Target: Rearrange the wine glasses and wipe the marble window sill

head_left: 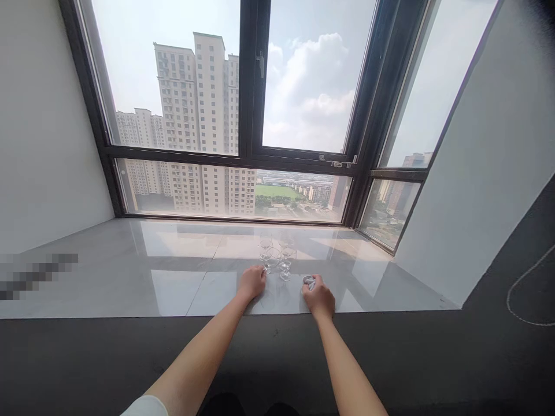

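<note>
Both my arms reach out over a glossy grey stone window sill (130,271). My left hand (251,283) is curled at the base of a clear stemmed glass (271,257), its fingers at the stem. My right hand (318,297) is closed around a small pale crumpled thing (309,281), perhaps a cloth. Between the hands stands another clear stemmed glass (287,261), upright. More clear glasses (265,244) stand just behind them, hard to make out against the reflections.
A large dark-framed window (249,115) rises behind the sill, with tower blocks outside. White walls close in the sill at the left (43,127) and right (477,173). A dark floor (108,358) runs along the sill's near edge.
</note>
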### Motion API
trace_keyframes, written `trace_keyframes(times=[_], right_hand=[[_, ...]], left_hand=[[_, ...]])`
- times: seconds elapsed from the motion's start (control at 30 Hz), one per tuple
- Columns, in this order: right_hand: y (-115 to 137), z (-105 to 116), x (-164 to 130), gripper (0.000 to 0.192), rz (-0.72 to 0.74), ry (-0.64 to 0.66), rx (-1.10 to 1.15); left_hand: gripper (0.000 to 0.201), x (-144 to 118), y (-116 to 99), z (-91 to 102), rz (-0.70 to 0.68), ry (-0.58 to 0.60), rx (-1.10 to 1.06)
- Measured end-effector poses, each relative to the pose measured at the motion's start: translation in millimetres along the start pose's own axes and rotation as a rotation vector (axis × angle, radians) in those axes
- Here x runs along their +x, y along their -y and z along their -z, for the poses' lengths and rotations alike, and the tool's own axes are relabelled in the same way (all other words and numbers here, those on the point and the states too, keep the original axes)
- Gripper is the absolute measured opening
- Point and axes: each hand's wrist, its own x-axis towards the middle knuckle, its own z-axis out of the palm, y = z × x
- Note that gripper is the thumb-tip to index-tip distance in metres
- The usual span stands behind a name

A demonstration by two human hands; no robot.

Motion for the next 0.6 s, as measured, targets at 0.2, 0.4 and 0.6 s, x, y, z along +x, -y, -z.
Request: trace_keyframes(times=[0.2,0.4,0.6], right_hand=[[-0.4,-0.9,0.2,0.038,-0.004,-0.009,-0.004],[-1.1,-2.5,0.9,0.038,-0.001,-0.027,-0.003],[-1.5,-2.9,1.3,0.038,0.001,-0.026,-0.010]], left_hand=[[0.027,0.7,1.6,-2.2,-0.009,-0.015,-0.004],[0.028,1.9,3.4,-5.2,-0.030,-0.030,0.002],[0.028,2.6,4.6,-7.4,-0.022,-0.028,0.001]])
